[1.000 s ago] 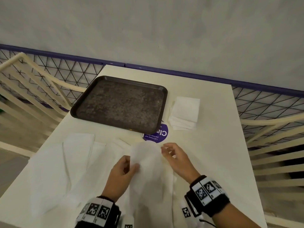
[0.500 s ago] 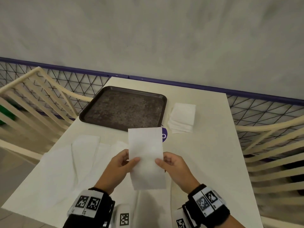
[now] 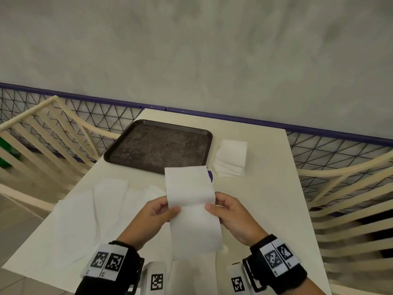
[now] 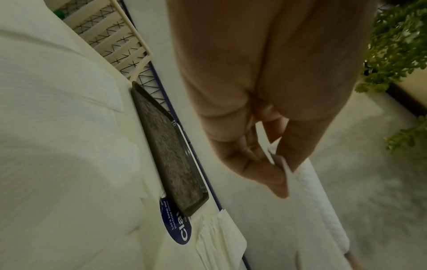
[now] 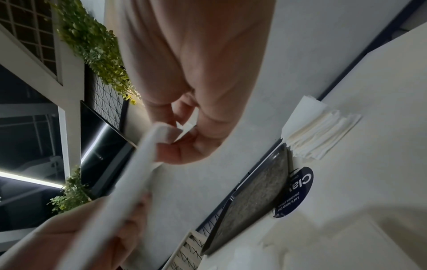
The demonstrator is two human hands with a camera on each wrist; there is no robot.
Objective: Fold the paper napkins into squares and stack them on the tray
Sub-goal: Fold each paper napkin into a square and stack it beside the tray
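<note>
We pinch the long white napkin [image 3: 192, 209] at both side edges, left hand [image 3: 152, 218] and right hand [image 3: 234, 218], above the table [image 3: 265, 199]. The dark speckled tray [image 3: 158, 145] lies bare beyond it.

Looks like an office pantry / cafe seating area. Round blue sticker [image 5: 293, 193] on the white surface [image 3: 265, 201] reads "Let's keep our pantries clean". Cream slatted chairs [image 3: 53, 141] either side, wire-mesh partition [image 3: 331, 145] w/ purple rail, fake greenery [image 5: 92, 43] on walls, dark serving tray [image 3: 158, 145].
</note>
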